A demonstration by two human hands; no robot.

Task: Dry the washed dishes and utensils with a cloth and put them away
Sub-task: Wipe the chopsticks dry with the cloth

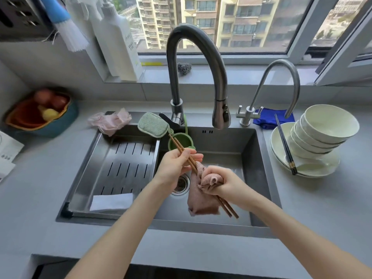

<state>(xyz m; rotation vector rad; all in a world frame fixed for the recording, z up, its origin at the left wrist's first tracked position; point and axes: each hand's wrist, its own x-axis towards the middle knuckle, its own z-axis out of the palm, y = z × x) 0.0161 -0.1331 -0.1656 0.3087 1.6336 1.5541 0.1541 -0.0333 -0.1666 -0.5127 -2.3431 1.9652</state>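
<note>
Pinches pair of thin brown wooden chopsticks (178, 146), slanted above steel sink (254, 168), near top with fingers of left hand (177, 166). Clenches fingers of right hand (227, 186) round crumpled pink cloth (201, 200) wrapped about mid-shaft. Probably light, stiff, slick while wet: calls for firm pinch on both sticks together.

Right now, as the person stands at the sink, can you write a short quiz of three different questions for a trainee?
1. True or false: the left-hand grip holds the brown chopsticks.
2. What does the right-hand grip squeeze? A. pink cloth B. green sponge C. blue cloth
3. Fill in: the black chopsticks rest on the white ___ beside the stacked bowls.
Key: 1 true; 2 A; 3 plate.
</note>
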